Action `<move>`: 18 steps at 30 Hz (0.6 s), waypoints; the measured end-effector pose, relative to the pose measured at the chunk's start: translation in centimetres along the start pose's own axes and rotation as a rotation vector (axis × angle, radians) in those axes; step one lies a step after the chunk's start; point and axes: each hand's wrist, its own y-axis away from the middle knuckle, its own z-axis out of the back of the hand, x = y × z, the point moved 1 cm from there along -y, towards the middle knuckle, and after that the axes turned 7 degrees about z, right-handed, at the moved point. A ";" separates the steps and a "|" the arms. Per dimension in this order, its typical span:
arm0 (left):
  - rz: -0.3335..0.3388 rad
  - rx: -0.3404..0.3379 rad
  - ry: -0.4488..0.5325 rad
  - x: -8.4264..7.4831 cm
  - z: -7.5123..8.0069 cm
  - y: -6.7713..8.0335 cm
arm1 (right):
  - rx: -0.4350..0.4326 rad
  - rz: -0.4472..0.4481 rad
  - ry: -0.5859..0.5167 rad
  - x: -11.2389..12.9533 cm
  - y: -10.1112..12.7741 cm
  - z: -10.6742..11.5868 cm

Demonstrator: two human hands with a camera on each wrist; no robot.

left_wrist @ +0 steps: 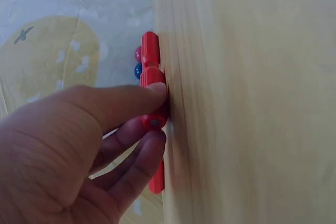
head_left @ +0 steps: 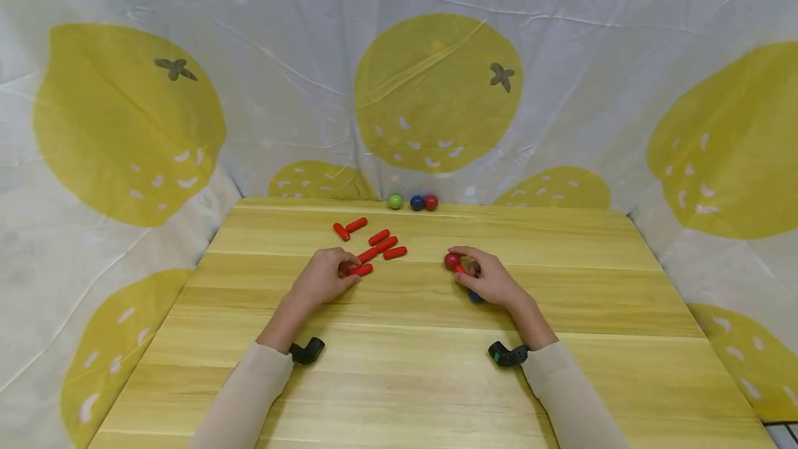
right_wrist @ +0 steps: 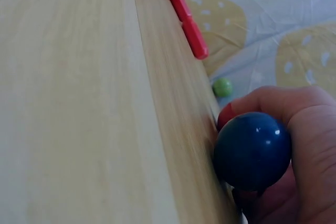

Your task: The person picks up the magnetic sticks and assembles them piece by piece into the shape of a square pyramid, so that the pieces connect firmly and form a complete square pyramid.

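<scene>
My left hand [head_left: 324,274] pinches a short red stick [head_left: 361,269] between thumb and fingers, low over the wooden table. In the left wrist view the thumb lies across this ribbed stick [left_wrist: 154,121], whose near end has a grey tip. My right hand [head_left: 495,280] grips a small red stick [head_left: 460,269] with a dark red ball [head_left: 451,261] at its far end, index fingertip at that ball. Under the right palm a blue ball [head_left: 476,297] shows partly; it looks large and glossy in the right wrist view [right_wrist: 253,151]. The fingers hide part of the grip.
Several more red sticks [head_left: 395,253] lie beyond the left hand. Along the table's back edge sit a green ball [head_left: 395,201], a blue ball [head_left: 417,203] and a red ball [head_left: 431,203]. A lemon-print cloth [head_left: 567,109] hangs behind the wooden table [head_left: 399,380].
</scene>
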 end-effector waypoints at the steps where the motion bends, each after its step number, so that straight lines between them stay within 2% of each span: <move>1: 0.002 0.015 0.010 0.0 0.0 0.1 | -0.009 -0.016 -0.004 0.0 0.0 0.0; 7: -0.002 0.103 0.110 -0.7 -0.2 0.4 | -0.068 -0.091 -0.025 -0.1 -0.1 -0.2; 10: -0.029 0.129 0.146 -1.5 -0.9 0.1 | -0.113 -0.121 -0.057 -0.2 -0.1 -0.4; 14: -0.074 0.123 0.182 -2.9 -2.0 -0.9 | -0.164 -0.141 -0.107 -0.3 -0.3 -0.7; 18: -0.086 0.097 0.227 -4.2 -3.2 -2.2 | -0.177 -0.132 -0.141 -0.2 -0.5 -0.9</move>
